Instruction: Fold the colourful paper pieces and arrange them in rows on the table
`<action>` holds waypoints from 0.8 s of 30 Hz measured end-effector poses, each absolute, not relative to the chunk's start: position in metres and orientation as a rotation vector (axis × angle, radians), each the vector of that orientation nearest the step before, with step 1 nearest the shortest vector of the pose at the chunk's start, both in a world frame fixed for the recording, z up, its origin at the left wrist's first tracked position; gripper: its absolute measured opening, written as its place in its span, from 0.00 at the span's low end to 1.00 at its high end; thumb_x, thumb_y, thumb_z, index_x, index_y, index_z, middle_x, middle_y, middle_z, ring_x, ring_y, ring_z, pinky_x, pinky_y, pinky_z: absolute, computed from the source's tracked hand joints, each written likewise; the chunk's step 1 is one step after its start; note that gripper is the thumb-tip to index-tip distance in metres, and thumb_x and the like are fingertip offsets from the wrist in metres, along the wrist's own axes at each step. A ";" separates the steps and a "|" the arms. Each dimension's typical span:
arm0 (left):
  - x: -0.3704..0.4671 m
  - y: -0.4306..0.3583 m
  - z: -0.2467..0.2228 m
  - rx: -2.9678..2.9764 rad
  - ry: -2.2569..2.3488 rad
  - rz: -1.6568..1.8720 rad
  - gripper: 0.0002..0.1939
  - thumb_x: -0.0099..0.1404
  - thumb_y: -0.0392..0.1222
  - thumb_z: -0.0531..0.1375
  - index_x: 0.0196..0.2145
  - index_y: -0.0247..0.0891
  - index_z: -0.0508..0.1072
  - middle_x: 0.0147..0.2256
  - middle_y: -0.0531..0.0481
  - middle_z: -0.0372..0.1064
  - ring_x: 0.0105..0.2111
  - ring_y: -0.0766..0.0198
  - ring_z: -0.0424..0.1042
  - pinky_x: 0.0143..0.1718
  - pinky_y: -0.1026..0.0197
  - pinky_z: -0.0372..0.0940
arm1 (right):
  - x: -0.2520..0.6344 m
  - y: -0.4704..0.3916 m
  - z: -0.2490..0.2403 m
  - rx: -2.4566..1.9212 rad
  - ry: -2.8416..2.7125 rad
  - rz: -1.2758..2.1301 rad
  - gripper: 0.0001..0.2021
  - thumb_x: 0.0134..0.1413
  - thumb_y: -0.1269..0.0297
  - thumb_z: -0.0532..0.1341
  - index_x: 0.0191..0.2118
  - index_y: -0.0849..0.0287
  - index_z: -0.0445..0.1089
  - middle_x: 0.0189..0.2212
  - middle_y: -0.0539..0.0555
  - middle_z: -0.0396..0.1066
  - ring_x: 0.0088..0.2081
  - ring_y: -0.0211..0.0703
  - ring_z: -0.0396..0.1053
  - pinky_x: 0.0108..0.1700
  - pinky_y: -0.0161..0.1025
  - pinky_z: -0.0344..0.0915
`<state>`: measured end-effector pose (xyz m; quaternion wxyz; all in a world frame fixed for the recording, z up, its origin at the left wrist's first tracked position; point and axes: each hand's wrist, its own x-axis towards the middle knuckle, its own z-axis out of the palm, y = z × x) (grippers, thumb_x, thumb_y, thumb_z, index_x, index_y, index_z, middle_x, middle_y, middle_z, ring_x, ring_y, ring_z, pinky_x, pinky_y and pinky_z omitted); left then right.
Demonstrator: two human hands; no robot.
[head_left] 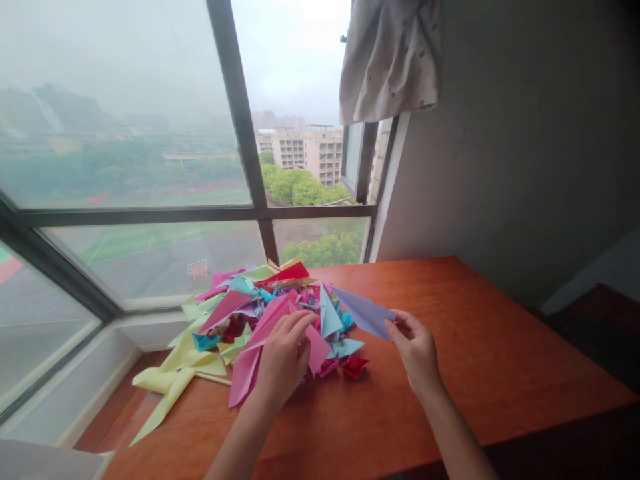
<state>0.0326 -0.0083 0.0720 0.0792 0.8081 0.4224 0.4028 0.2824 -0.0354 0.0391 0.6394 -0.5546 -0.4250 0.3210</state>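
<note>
My right hand (414, 350) pinches the tail end of a lavender folded paper plane (364, 312) between thumb and fingers. The plane's nose points left, over the edge of a heap of coloured paper. My left hand (286, 353) hovers at the front of the heap, fingers loosely curved and thumb apart, with no held thing visible. Around it are a long pink paper plane (246, 368) and another pink folded piece (318, 350); the hand partly covers them. A light blue paper plane (329, 313) stands between my hands. A red folded paper piece (355, 366) lies below the lavender plane.
The heap lies on a reddish-brown wooden table (480, 360) beside a large window (140, 213). A yellow paper pinwheel (175, 377) with a stick rests at the heap's left. A pale curtain (390, 63) hangs above, next to a grey wall (510, 167).
</note>
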 end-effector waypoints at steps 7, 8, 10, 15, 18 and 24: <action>0.040 -0.007 0.089 1.654 1.069 1.267 0.18 0.68 0.46 0.58 0.53 0.38 0.68 0.42 0.45 0.74 0.38 0.59 0.75 0.38 0.60 0.70 | 0.277 -0.047 0.049 -1.118 -1.271 0.698 0.08 0.56 0.58 0.64 0.34 0.58 0.74 0.32 0.52 0.72 0.35 0.41 0.69 0.36 0.35 0.66; 0.038 -0.008 0.090 1.622 1.029 1.243 0.18 0.68 0.47 0.59 0.53 0.38 0.69 0.40 0.46 0.74 0.38 0.59 0.75 0.38 0.60 0.70 | 0.277 -0.049 0.051 -1.098 -1.324 0.662 0.07 0.57 0.59 0.63 0.34 0.57 0.74 0.33 0.53 0.72 0.36 0.41 0.70 0.37 0.35 0.66; 0.033 -0.011 0.091 1.588 0.972 1.209 0.18 0.67 0.46 0.60 0.52 0.38 0.70 0.36 0.48 0.75 0.36 0.60 0.75 0.38 0.62 0.69 | 0.277 -0.051 0.056 -1.072 -1.408 0.595 0.06 0.58 0.62 0.62 0.35 0.57 0.75 0.34 0.53 0.73 0.37 0.42 0.70 0.37 0.35 0.66; 0.021 -0.017 0.085 1.624 0.944 1.210 0.12 0.65 0.42 0.62 0.45 0.37 0.75 0.36 0.46 0.76 0.34 0.62 0.74 0.34 0.64 0.69 | 0.275 -0.057 0.065 -1.042 -1.535 0.485 0.05 0.59 0.66 0.61 0.34 0.56 0.75 0.34 0.52 0.73 0.36 0.41 0.71 0.36 0.35 0.66; 0.016 -0.018 0.081 1.764 0.955 1.150 0.08 0.65 0.40 0.62 0.40 0.37 0.78 0.33 0.47 0.76 0.33 0.61 0.74 0.35 0.64 0.69 | 0.274 -0.058 0.067 -1.012 -1.599 0.474 0.05 0.58 0.69 0.61 0.36 0.55 0.75 0.35 0.52 0.73 0.36 0.40 0.70 0.36 0.34 0.66; 0.013 -0.020 0.079 1.843 1.037 1.134 0.06 0.64 0.39 0.62 0.38 0.39 0.78 0.32 0.49 0.77 0.32 0.62 0.75 0.34 0.66 0.69 | 0.273 -0.056 0.067 -1.025 -1.720 0.453 0.05 0.60 0.70 0.60 0.39 0.55 0.74 0.35 0.52 0.72 0.32 0.37 0.68 0.33 0.33 0.65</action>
